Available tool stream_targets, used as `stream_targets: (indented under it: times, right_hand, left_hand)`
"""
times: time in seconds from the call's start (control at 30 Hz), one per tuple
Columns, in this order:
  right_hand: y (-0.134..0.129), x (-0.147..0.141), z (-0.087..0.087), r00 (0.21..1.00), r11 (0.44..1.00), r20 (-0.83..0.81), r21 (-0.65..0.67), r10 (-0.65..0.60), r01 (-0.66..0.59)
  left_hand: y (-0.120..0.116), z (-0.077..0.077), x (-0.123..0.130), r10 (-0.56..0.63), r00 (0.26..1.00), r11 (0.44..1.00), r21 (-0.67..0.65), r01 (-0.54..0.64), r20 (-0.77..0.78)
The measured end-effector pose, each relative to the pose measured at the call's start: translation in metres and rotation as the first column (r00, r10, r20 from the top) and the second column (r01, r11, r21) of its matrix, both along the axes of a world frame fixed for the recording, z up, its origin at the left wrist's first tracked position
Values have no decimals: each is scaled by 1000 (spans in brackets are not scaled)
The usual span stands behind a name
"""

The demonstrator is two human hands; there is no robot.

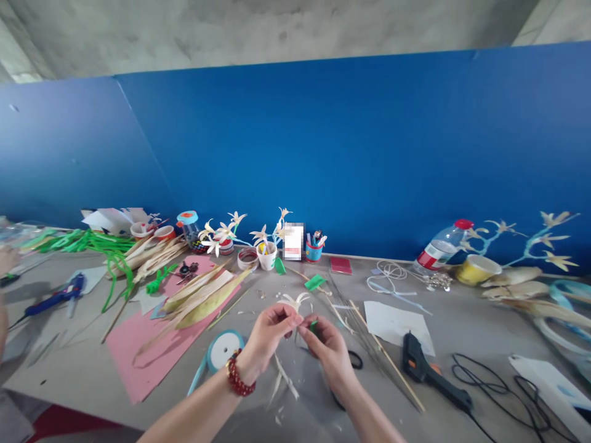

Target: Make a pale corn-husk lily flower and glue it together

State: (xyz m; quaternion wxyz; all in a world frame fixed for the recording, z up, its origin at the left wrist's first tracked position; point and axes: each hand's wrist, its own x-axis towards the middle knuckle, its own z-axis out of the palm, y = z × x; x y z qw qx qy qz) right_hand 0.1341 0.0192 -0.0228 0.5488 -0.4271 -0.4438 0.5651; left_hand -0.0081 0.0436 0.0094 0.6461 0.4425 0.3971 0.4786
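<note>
Above the middle of the table, a small cream flower (295,301) made of husk-like petals stands upright. My left hand (272,332) pinches it at its base, thumb against the fingertips. My right hand (329,349) meets it there with closed fingers, and a small green piece (314,327) shows between them; its full shape is hidden. Black-handled scissors (355,360) lie partly covered beneath my right hand. Pale husk strips (287,376) are scattered below my hands. A roll of light-blue ribbon (225,349) rests left of my left wrist.
Dried husks (207,298) lie on pink paper (152,351) at left. A black glue gun (425,369) and its cord lie at right, near a thin stick (392,366). Cups of flowers, a bottle (443,246) and a pen holder (314,251) line the blue partition. Another person's hand is far left.
</note>
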Motion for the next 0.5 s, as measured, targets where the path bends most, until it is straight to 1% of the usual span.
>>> stream_targets:
  times: [0.1,0.17,0.3,0.37,0.5]
  right_hand:
    - [2,0,-4,999,1000,-21,0,29,-29]
    - [3,0,-6,997,999,-56,-18,46,-47]
    - [3,1,-8,974,989,-213,-107,76,-101]
    - [3,2,-9,965,986,-250,-121,79,-112]
    - [3,3,-11,965,987,-251,-121,75,-109]
  left_hand:
    - [0,-2,0,2,1000,1000,-19,-2,25]
    - [0,-3,-1,-35,999,999,-11,35,18]
    - [0,-5,-3,-128,991,989,64,130,-32]
    - [0,-5,-3,-126,990,986,101,132,-65]
    - [-1,-8,-2,-88,990,976,188,109,-114]
